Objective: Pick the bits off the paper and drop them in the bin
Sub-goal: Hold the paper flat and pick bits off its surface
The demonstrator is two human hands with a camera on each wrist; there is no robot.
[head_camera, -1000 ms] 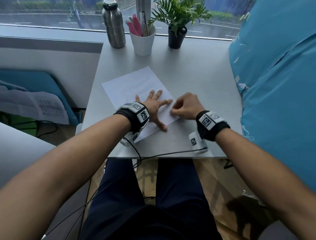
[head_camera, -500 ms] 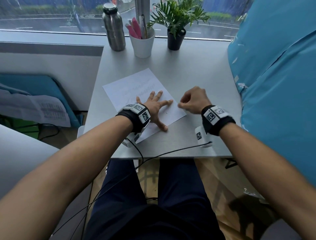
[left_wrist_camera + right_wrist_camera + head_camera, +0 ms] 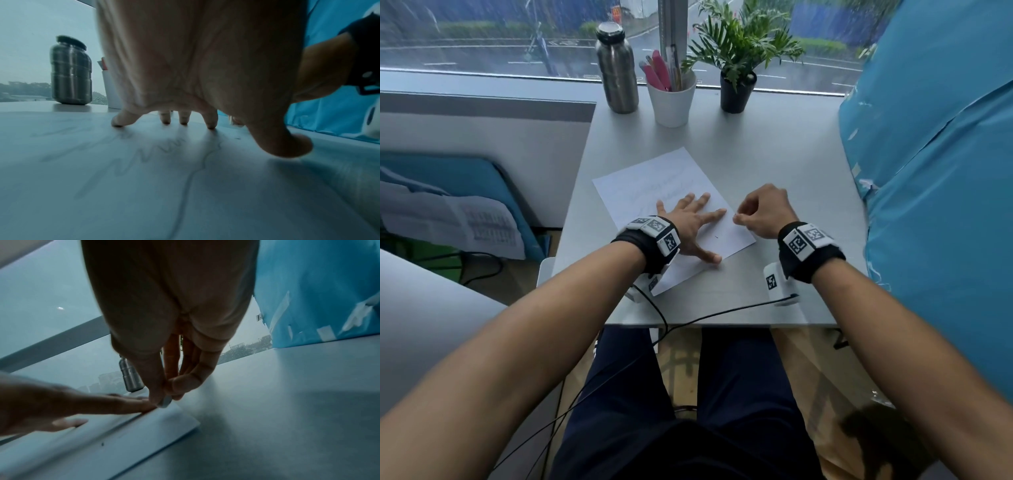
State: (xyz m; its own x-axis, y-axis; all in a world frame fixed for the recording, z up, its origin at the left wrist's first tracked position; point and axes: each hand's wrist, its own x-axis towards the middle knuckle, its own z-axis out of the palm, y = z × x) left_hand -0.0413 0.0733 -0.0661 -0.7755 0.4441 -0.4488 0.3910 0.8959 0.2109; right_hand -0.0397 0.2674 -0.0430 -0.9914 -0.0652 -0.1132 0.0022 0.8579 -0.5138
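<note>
A white sheet of paper (image 3: 654, 178) with faint pencil scribbles lies at a slant on the grey table (image 3: 774, 154). My left hand (image 3: 690, 224) lies flat on it, fingers spread and pressing it down; the left wrist view shows the fingertips (image 3: 183, 121) on the sheet. My right hand (image 3: 760, 212) hovers just over the paper's right edge, thumb and forefinger pinching a small pale bit (image 3: 165, 401). One tiny dark speck (image 3: 717, 236) sits on the paper near the right corner, also a dark speck (image 3: 102, 443) in the right wrist view. No bin is in view.
At the table's far edge stand a steel bottle (image 3: 616, 68), a white cup of pens (image 3: 671, 99) and a potted plant (image 3: 736, 58). A blue plastic sheet (image 3: 935, 171) hangs along the right side. Cables (image 3: 688, 318) trail off the near edge.
My right hand has lifted off the paper's right edge and drawn up and to the right, its thumb and forefinger pinched together. The left hand has stayed pressed on the sheet.
</note>
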